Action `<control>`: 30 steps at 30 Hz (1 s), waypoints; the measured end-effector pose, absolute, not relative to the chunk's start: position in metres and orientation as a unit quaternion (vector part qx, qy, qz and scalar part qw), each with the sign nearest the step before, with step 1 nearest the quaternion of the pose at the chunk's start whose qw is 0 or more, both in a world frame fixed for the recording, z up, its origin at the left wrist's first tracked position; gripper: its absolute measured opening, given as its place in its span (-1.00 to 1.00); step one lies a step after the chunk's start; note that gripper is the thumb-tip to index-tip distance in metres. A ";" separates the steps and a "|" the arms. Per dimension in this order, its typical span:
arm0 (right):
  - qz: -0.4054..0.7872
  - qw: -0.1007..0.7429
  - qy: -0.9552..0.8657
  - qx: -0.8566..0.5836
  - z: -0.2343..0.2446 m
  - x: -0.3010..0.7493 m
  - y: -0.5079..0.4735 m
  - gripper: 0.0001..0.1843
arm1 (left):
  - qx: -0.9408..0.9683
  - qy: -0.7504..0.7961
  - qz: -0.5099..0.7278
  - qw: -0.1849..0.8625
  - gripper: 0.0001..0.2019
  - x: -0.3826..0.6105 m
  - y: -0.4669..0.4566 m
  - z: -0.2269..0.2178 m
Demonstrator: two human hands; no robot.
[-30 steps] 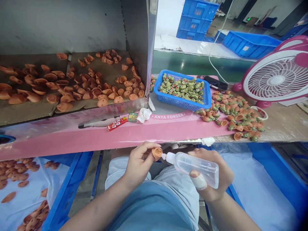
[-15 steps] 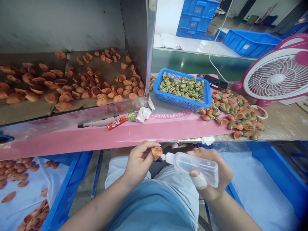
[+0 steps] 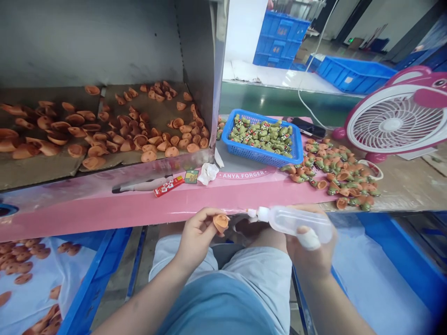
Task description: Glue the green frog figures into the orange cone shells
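Note:
My left hand pinches a small orange cup-shaped piece between thumb and fingers, over my lap. My right hand is wrapped round a clear plastic squeeze bottle with a white nozzle; a white bandage covers the thumb. The nozzle points left and stands a short way to the right of the orange piece, apart from it. Both hands sit just below the pink table edge.
Several orange pieces lie on cardboard in a metal box at the left. A blue basket holds green figures; a pile of green-and-orange figures lies beside a pink fan. Blue bins with more orange pieces flank my knees.
The bottle's nozzle has drawn back to the right and up, away from the orange piece it was touching. The view has tipped slightly downward.

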State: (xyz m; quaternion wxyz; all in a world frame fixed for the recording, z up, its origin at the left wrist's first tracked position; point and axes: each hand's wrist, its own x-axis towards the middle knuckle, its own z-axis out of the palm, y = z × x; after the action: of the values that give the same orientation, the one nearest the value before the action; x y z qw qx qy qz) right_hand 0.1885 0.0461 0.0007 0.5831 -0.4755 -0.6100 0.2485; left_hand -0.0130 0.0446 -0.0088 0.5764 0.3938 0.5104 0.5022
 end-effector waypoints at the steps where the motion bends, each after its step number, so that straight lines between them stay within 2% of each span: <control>1: 0.277 0.583 -0.596 -0.478 -0.004 0.188 0.051 -0.71 | 0.374 0.514 0.507 0.582 -0.93 -0.014 0.046 -0.009; 5: 0.358 0.548 -0.559 -0.509 -0.014 0.178 0.081 -0.72 | 0.316 0.534 0.518 0.589 -0.88 -0.019 0.051 -0.011; 16: 0.324 0.487 -0.645 -0.492 -0.053 0.144 0.164 -0.62 | 0.315 0.554 0.515 0.573 -0.77 -0.038 0.059 -0.027; 21: 0.338 0.473 -0.644 -0.498 -0.069 0.149 0.165 -0.59 | 0.309 0.561 0.533 0.552 -0.80 -0.043 0.054 -0.024; 30: 0.334 0.468 -0.626 -0.527 -0.069 0.172 0.170 -0.58 | 0.338 0.554 0.537 0.540 -0.83 -0.069 0.046 -0.036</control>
State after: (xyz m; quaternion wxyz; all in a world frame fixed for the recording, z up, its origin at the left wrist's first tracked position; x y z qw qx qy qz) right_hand 0.1725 0.1697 -0.0694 0.4679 -0.5271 -0.6258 0.3339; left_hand -0.0694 0.0456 -0.0362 0.5398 0.3378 0.5535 0.5367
